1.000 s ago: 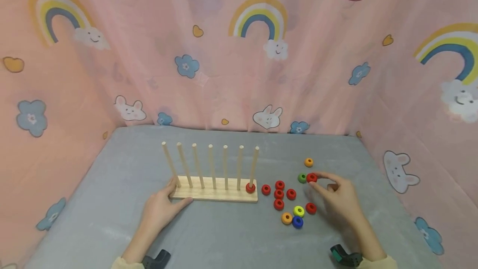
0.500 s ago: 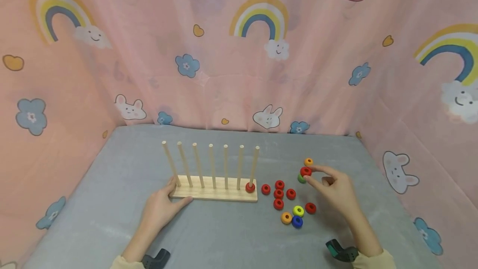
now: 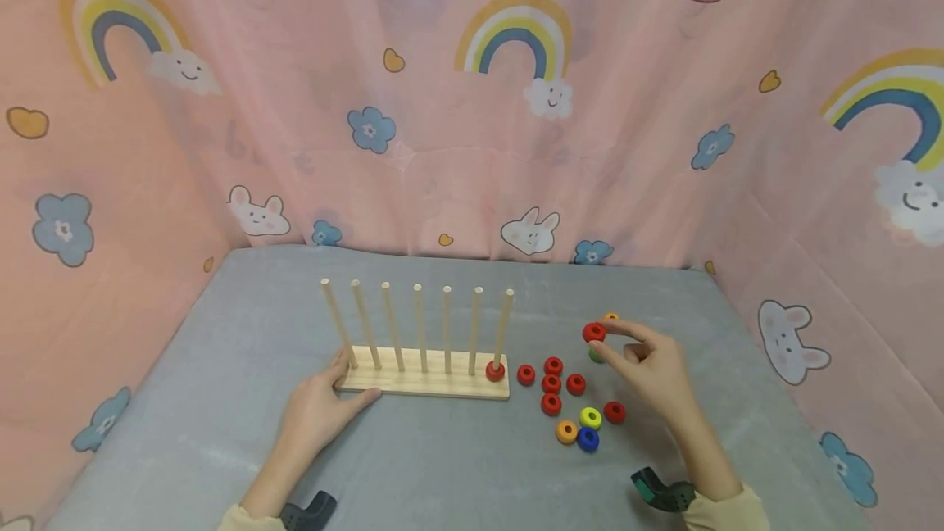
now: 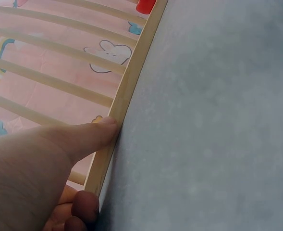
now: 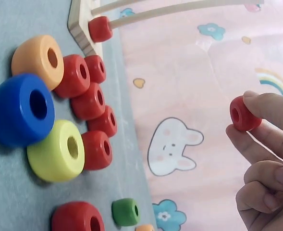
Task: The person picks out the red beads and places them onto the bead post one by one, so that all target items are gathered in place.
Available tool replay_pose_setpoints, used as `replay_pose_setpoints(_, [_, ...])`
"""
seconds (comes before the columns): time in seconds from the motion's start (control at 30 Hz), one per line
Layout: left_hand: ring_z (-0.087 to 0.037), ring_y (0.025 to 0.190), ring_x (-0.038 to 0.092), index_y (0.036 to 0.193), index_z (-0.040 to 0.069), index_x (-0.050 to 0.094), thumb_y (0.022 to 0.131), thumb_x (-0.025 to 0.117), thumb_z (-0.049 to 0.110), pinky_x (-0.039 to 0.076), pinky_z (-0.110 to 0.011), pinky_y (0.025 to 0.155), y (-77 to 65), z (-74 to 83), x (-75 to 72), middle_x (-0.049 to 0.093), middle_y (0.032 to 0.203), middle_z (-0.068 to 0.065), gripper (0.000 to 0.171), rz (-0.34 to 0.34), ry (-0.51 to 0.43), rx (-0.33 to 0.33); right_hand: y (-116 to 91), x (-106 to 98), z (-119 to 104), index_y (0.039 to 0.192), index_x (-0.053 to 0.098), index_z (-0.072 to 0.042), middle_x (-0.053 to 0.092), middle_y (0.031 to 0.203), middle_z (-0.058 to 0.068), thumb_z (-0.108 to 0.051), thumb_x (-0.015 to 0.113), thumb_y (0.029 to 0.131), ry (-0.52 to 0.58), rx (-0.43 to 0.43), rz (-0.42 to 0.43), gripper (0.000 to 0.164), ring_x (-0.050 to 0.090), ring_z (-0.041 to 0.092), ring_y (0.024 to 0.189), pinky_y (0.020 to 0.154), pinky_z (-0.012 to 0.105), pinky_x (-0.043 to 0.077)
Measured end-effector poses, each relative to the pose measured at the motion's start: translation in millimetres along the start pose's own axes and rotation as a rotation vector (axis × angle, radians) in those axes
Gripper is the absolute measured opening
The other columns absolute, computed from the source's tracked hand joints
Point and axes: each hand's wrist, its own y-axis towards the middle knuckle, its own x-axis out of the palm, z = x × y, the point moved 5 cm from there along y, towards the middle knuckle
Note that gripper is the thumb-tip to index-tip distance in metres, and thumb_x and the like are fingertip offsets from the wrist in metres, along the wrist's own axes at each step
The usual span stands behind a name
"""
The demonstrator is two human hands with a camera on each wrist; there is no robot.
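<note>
My left hand grips the left end of a wooden peg board, its thumb along the front edge and other fingers around the end. A row of several upright pegs rises from the base. At the foot of the rightmost peg sits one red bead. Off to the right, my right hand pinches another red bead between thumb and fingers, raised off the table with its hole showing. Beneath it in the head view, a green bead is partly hidden.
Between board and right hand lie several loose red beads, with yellow, blue and orange beads nearer the front. Another orange bead lies behind the right hand. Pink patterned curtains enclose the grey table.
My right hand has lifted the pinched red bead from beside the green one and carried it up and to the left. The left hand and the peg board have stayed put.
</note>
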Motion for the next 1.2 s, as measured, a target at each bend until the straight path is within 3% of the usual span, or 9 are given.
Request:
replay_pose_setpoints(0.37, [-0.048, 0.135, 0.057, 0.150, -0.005, 0.054, 0.087, 0.086, 0.051, 0.054, -0.062, 0.099, -2.1, 0.2, -1.6, 0.050, 0.157, -0.021, 0.090, 0.003, 0.004, 0.004, 7.0, 9.1, -5.7, 0.120, 0.078, -0.006, 0.039, 0.053, -0.005, -0.011, 0.084, 0.093, 0.043, -0.067, 0.011, 0.029, 0.023, 0.003, 0.042, 0.038, 0.028, 0.023])
replay_pose_setpoints(0.6, [-0.048, 0.135, 0.057, 0.150, -0.005, 0.054, 0.087, 0.086, 0.050, 0.054, -0.062, 0.099, -2.5, 0.4, -2.1, 0.050, 0.157, -0.021, 0.089, 0.001, 0.004, -0.001, 10.6, 12.5, -11.3, 0.121, 0.078, -0.009, 0.032, 0.053, -0.004, -0.016, 0.084, 0.093, 0.024, -0.065, 0.014, 0.030, 0.023, 0.004, 0.043, 0.040, 0.027, 0.024])
replay_pose_setpoints(1.2, [-0.047, 0.138, 0.054, 0.151, -0.005, 0.053, 0.087, 0.086, 0.051, 0.052, -0.063, 0.103, 0.2, -1.7, 0.3, 0.049, 0.158, -0.021, 0.091, 0.003, -0.011, 0.008, 21.5, 24.7, -36.2, 0.119, 0.080, -0.010, 0.031, 0.052, -0.002, -0.014, 0.086, 0.091, 0.080, -0.109, 0.029, 0.029, 0.023, 0.007, 0.044, 0.041, 0.028, 0.021])
